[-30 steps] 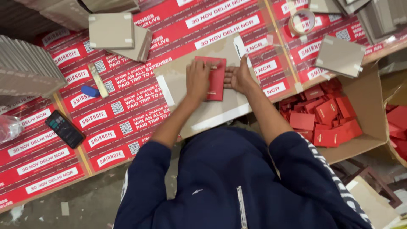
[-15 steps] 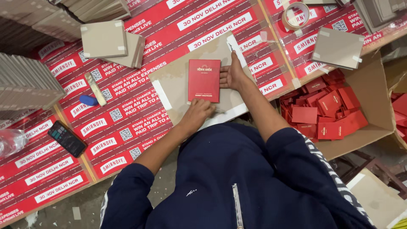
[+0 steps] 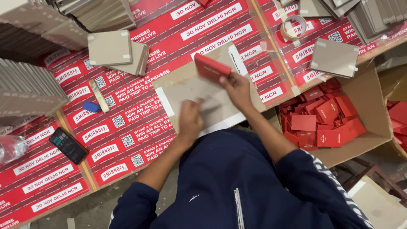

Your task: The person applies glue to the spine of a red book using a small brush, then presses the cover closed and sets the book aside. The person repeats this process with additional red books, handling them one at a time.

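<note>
Red-printed worktable over a dusty grey concrete floor, evenly lit.

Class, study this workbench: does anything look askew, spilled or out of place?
The red boxes in the open carton at the right lie jumbled at all angles, unlike the tidy grey board stacks. Nothing looks spilled or damaged.

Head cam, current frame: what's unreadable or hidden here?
- Red booklet in the right hand: motion-blurred, cover detail lost; grip partly hidden behind it.
- Left hand: blurred; contact with the brown board unclear.
- Carton of red booklets: its near side is covered by the right arm.
- Clear bottle: cut by the left edge.
- Grey card stacks: cut by the left edge.
</note>
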The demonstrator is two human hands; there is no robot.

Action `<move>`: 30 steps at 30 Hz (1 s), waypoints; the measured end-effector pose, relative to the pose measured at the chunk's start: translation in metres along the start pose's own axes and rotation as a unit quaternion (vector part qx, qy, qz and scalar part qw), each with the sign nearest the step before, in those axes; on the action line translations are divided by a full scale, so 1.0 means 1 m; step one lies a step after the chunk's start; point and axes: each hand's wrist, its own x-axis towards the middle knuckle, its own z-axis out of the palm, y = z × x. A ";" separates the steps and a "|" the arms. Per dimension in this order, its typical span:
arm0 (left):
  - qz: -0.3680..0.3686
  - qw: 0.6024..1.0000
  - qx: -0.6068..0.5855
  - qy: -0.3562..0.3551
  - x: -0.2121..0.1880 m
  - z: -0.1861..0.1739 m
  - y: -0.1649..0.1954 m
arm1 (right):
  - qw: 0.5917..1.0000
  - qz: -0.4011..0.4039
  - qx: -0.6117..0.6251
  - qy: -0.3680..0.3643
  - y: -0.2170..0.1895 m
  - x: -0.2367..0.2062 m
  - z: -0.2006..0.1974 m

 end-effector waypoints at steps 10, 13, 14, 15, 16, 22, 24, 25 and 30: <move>-0.045 0.989 0.134 0.033 0.065 -0.007 -0.058 | 0.850 -0.272 -0.377 -0.250 -0.008 -0.033 0.009; 0.002 0.989 0.149 -0.014 0.069 0.014 -0.075 | 0.841 -0.267 -0.396 -0.256 -0.002 -0.036 0.010; 0.025 0.988 0.150 -0.030 0.067 0.020 -0.078 | 0.841 -0.263 -0.397 -0.257 -0.001 -0.037 0.011; 0.032 0.988 0.152 -0.025 0.061 0.024 -0.078 | 0.840 -0.261 -0.398 -0.259 -0.001 -0.036 0.011; 0.038 0.987 0.154 -0.019 0.052 0.028 -0.077 | 0.839 -0.261 -0.399 -0.261 -0.001 -0.036 0.012; 0.005 0.992 0.104 -0.071 -0.017 0.035 -0.037 | 0.847 -0.251 -0.392 -0.258 -0.002 -0.036 0.014; -0.033 0.994 0.069 -0.077 -0.024 0.034 -0.030 | 0.852 -0.260 -0.379 -0.251 -0.003 -0.037 0.013; -0.049 0.994 0.052 -0.079 -0.022 0.033 -0.031 | 0.854 -0.266 -0.374 -0.245 -0.003 -0.037 0.013; -0.101 0.992 0.028 -0.074 0.024 0.024 -0.066 | 0.856 -0.253 -0.379 -0.246 -0.001 -0.036 0.013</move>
